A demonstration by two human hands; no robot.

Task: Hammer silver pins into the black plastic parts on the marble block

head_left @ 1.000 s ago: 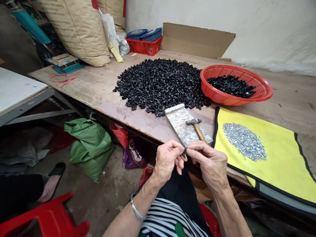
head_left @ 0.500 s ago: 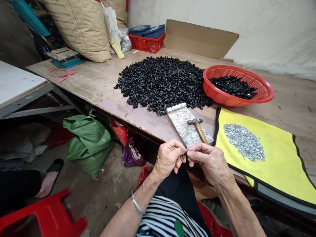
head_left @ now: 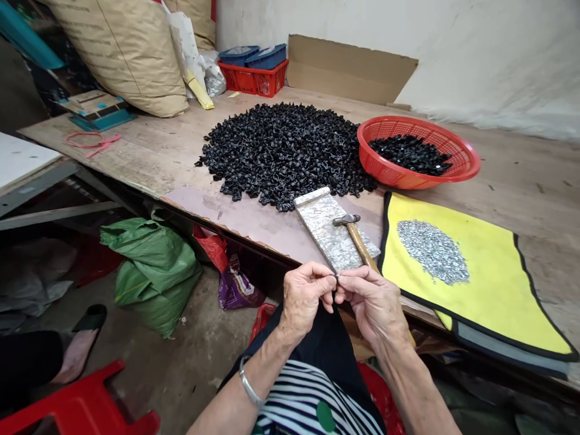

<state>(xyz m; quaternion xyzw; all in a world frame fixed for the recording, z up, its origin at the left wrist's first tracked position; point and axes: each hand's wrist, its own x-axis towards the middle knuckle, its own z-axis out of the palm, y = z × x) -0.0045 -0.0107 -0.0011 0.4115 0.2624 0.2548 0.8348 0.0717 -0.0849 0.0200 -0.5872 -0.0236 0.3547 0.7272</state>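
Note:
Fingertips meet in front of the table edge, where my left hand (head_left: 308, 296) and my right hand (head_left: 372, 302) both pinch a small black plastic part (head_left: 336, 278). Most of that part is hidden by the fingers. Just beyond them lies a speckled stone slab (head_left: 317, 223) with a raised far end. A hammer (head_left: 357, 238) with a wooden handle rests on it, its head toward the far side. Behind the slab spreads a large pile of black plastic parts (head_left: 281, 151). Small shiny metal pieces (head_left: 432, 251) are heaped on a yellow cloth (head_left: 493, 278) to the right.
A red basket (head_left: 464, 160) of black parts stands right of the pile. At the back are a red crate (head_left: 254, 78) with blue boxes, a large sack (head_left: 122, 54) and cardboard (head_left: 348, 69). Below left sit a green bag (head_left: 154, 272), a red stool (head_left: 81, 402) and another person's foot (head_left: 79, 350).
The view has shifted slightly, so the table things appear farther left. Both hands stay together, still pinching the small black part, which is now more covered by the fingers.

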